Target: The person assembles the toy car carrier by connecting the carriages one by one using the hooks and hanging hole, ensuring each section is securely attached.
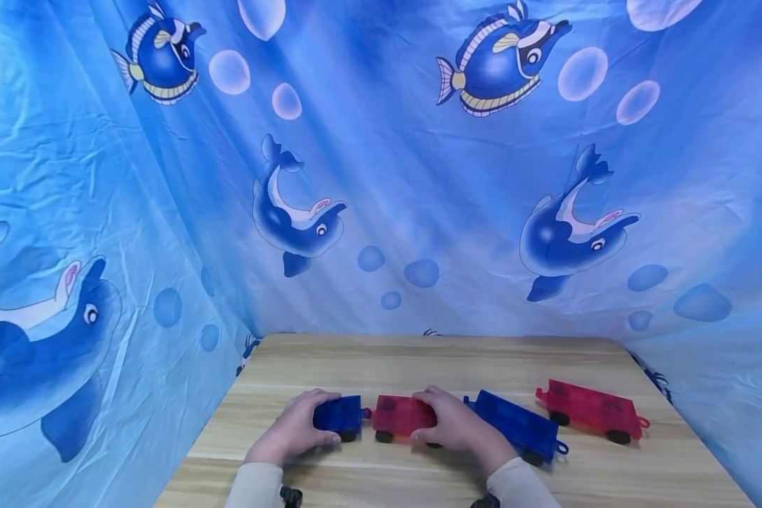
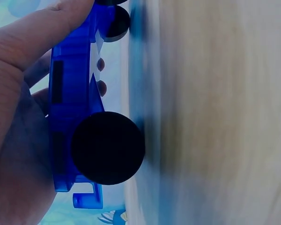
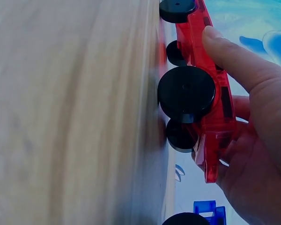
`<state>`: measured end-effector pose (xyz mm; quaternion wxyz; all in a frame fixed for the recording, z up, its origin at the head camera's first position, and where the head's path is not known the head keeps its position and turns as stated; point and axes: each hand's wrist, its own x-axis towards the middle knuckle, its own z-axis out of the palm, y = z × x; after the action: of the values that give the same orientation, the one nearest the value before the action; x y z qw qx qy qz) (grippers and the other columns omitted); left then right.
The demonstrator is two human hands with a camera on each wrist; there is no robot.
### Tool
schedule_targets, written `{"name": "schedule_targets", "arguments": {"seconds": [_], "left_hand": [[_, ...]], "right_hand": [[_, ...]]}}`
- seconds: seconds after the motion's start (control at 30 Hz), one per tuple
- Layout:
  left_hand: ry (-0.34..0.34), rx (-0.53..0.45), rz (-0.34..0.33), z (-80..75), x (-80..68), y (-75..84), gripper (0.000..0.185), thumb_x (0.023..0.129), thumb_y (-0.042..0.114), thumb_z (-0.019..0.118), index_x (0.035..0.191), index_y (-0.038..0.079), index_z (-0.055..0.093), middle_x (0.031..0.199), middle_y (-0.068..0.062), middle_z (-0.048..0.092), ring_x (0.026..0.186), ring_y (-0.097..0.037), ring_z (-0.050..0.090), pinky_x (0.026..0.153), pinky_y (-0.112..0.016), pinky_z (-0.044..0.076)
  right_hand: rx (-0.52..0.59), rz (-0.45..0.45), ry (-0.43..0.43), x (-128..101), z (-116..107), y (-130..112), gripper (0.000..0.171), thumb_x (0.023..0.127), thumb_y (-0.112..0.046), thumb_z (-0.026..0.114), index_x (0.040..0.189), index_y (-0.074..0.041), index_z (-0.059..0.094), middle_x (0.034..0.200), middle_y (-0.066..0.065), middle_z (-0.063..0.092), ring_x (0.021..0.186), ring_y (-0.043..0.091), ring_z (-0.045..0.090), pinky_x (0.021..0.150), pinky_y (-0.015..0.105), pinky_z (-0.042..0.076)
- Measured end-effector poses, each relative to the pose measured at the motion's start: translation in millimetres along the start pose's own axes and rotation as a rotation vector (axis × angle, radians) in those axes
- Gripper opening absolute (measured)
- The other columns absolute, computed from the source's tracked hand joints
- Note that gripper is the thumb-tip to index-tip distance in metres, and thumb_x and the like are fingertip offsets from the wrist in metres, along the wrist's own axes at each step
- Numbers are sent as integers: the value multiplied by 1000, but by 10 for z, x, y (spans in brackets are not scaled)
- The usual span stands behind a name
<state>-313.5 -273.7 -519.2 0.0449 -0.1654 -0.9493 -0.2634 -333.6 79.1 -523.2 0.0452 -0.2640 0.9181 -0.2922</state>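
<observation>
My left hand [image 1: 297, 426] holds a translucent blue toy train car [image 1: 348, 412] from its left end, thumb on the near side and fingers over the far side. In the left wrist view the blue car shows black wheels [image 2: 108, 148] and a hook at one end. My right hand [image 1: 456, 427] grips a translucent red toy train car [image 1: 395, 415] by its right part, with the thumb along the near side. The two cars stand end to end on the table, the red coupling piece [image 1: 367, 413] between them. A ring at the red car's other end shows in the right wrist view.
Right of my right hand stands a second blue car [image 1: 519, 423], angled, its left part close behind my wrist. Farther right is a second red car [image 1: 592, 408]. All stand on a wood-grain table [image 1: 355, 360], with a blue sea-print curtain [image 1: 381, 176] behind it.
</observation>
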Motion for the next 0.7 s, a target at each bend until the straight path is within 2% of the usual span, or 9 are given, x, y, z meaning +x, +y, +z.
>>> {"name": "schedule_targets", "arguments": {"seconds": [0.27, 0.43, 0.7], "left_hand": [[-6, 1, -27, 8, -2, -39, 83, 61, 57, 83, 134, 29, 57, 135, 3, 53, 126, -32, 44, 98, -58, 37], [-2, -6, -35, -15, -37, -64, 82, 62, 55, 84, 135, 28, 56, 135, 3, 53, 126, -33, 44, 98, -61, 36], [19, -9, -74, -69, -64, -105, 82, 61, 55, 84, 134, 31, 56, 134, 4, 54, 126, -34, 43, 95, -63, 37]], "right_hand": [[-27, 26, 9, -21, -11, -29, 81, 75, -57, 75, 142, -17, 50, 134, 1, 51, 117, 22, 49, 91, 46, 48], [-71, -2, 39, -67, -48, -36, 84, 74, -60, 74, 141, -16, 50, 131, -1, 52, 118, 22, 49, 94, 47, 46], [-156, -72, 137, -229, -252, 34, 77, 78, -60, 71, 143, -24, 47, 134, -7, 50, 125, 23, 46, 100, 50, 40]]}}
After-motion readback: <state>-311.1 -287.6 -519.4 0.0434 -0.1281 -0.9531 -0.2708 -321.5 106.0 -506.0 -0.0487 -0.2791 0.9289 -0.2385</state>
